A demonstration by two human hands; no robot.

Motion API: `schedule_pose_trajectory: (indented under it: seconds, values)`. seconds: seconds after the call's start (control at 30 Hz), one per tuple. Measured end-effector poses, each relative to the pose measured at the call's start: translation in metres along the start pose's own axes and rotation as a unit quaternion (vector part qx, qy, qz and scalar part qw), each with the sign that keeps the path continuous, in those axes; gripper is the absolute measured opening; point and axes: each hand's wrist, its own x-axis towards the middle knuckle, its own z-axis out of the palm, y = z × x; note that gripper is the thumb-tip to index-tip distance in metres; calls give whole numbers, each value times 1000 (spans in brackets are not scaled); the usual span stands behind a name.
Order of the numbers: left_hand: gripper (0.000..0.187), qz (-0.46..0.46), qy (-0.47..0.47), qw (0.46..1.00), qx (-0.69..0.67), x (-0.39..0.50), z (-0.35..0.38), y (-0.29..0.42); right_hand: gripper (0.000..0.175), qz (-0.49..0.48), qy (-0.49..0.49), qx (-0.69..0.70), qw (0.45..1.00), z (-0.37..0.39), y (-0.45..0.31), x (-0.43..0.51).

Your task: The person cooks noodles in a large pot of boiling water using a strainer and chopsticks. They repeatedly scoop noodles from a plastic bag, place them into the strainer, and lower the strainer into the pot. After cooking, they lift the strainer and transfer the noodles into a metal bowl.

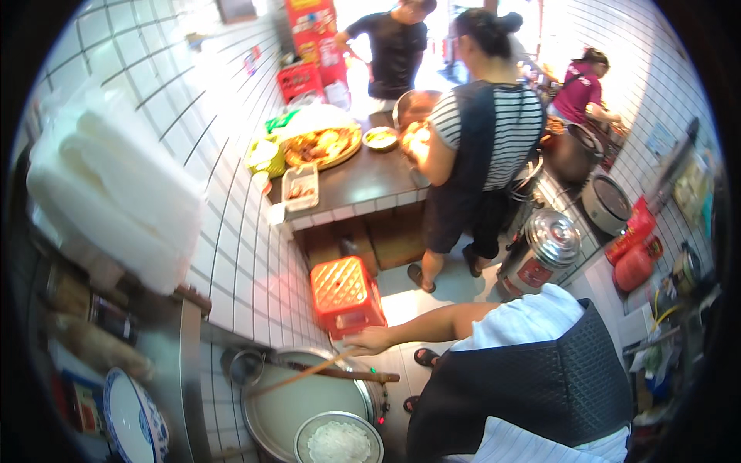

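Observation:
My right hand [370, 340] reaches out from a white sleeve and grips long wooden chopsticks [312, 370]. They slant down to the cloudy whitish liquid in a large round metal pot [250, 414]. Across the pot's far side lies a wooden-handled tool [359, 375], beside a round ladle or strainer [246, 367]. At the near side a metal bowl or strainer [299, 444] holds white noodles [339, 443]. My left hand is out of view; a pale striped sleeve [521, 443] shows at the bottom. A dark quilted apron [590, 370] covers my front.
A red plastic stool [347, 295] stands beyond the pot. A person in a striped top [515, 133] works at a counter [347, 191] with food trays. Left are a blue-and-white bowl [124, 416] and hanging plastic bags [110, 191]. A lidded steel urn [538, 249] stands right.

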Motion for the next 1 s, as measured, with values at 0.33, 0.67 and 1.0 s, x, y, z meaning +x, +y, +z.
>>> schedule_pose_trajectory:
  seconds: [0.33,0.67,1.0]
  values:
    - [25,-218,-225,840,-444,124,68,118,35,288,73,-24,955,-113,63,-268]
    - [42,-310,-173,541,-763,265,196,294,29,365,66,-12,929,-148,157,-354]
    - [32,-323,-267,468,-778,415,359,427,27,449,8,-2,894,-186,194,-343]
